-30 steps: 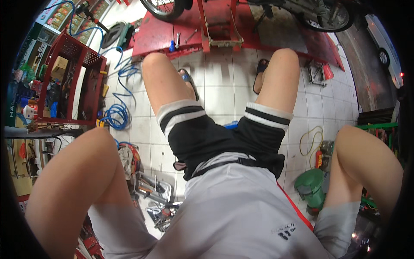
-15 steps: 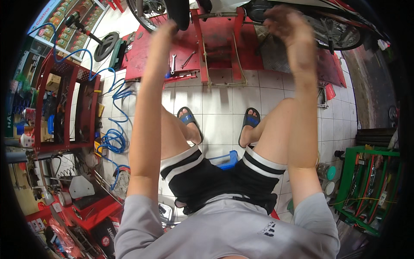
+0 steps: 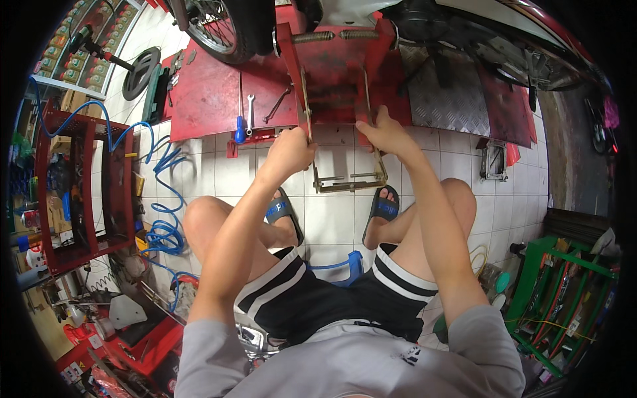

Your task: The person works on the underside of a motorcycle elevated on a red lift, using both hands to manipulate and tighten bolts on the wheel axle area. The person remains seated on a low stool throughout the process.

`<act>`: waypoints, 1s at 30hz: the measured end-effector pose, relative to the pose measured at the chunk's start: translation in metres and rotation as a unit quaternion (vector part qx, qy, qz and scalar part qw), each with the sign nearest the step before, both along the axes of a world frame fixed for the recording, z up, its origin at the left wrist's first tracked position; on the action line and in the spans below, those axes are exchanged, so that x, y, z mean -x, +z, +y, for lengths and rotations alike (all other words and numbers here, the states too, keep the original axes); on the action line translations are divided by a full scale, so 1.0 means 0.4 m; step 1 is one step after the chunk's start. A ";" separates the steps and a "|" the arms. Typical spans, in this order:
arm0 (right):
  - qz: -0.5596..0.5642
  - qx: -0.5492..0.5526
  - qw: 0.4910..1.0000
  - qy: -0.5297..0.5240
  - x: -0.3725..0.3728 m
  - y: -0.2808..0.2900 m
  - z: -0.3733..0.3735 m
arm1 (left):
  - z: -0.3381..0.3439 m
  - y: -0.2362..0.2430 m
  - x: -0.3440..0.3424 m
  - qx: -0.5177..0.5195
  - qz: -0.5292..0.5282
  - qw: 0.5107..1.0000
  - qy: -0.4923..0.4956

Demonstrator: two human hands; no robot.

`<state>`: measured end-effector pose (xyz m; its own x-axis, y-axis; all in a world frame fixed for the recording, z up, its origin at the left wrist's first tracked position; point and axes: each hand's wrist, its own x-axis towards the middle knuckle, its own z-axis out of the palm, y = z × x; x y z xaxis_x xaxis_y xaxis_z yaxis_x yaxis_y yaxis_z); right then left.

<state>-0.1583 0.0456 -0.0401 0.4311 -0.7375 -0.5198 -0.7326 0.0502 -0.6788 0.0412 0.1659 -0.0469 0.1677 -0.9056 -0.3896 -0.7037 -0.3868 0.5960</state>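
My left hand [image 3: 292, 149] is closed on the left rod of a brass-coloured metal frame [image 3: 348, 186], which hangs from a red lift stand [image 3: 285, 46]. My right hand [image 3: 386, 132] is closed round the frame's right rod, its thumb beside the red upright. Two threaded bolts [image 3: 308, 38] cross the top of the stand. A blue-handled screwdriver [image 3: 240, 127], a silver spanner [image 3: 249, 114] and a dark tool [image 3: 277, 104] lie on the red platform [image 3: 199, 113] left of my left hand.
A motorbike wheel [image 3: 212, 36] and body [image 3: 484, 46] are above the platform. A red trolley [image 3: 79, 255] and coiled blue hose [image 3: 166, 235] are at left, a green rack [image 3: 551, 298] at right. A blue plastic stool [image 3: 348, 268] is between my legs on the tiles.
My arms have swung up and forward from the sides, and both hands have taken hold of the metal frame. I am now nearer the red platform.
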 end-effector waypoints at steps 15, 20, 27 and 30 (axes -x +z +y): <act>-0.054 0.047 0.997 0.003 0.034 -0.027 0.032 | -0.010 -0.038 -0.014 0.018 -0.064 0.994 0.092; -0.091 0.027 0.995 -0.011 0.035 -0.033 0.045 | -0.039 -0.102 -0.076 0.158 -0.018 0.976 0.150; -0.125 -0.005 0.992 -0.010 0.045 -0.013 0.049 | -0.070 -0.117 -0.073 0.183 0.063 0.965 0.179; -0.100 -0.028 0.995 -0.013 0.044 0.006 0.051 | -0.077 -0.120 -0.071 0.175 0.045 0.969 0.171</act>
<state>-0.1760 0.0660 -0.0376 0.5104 -0.7224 -0.4664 -0.5819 0.1092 -0.8059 0.0698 0.1351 -0.0947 0.4600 -0.8828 -0.0955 -0.5097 -0.3506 0.7857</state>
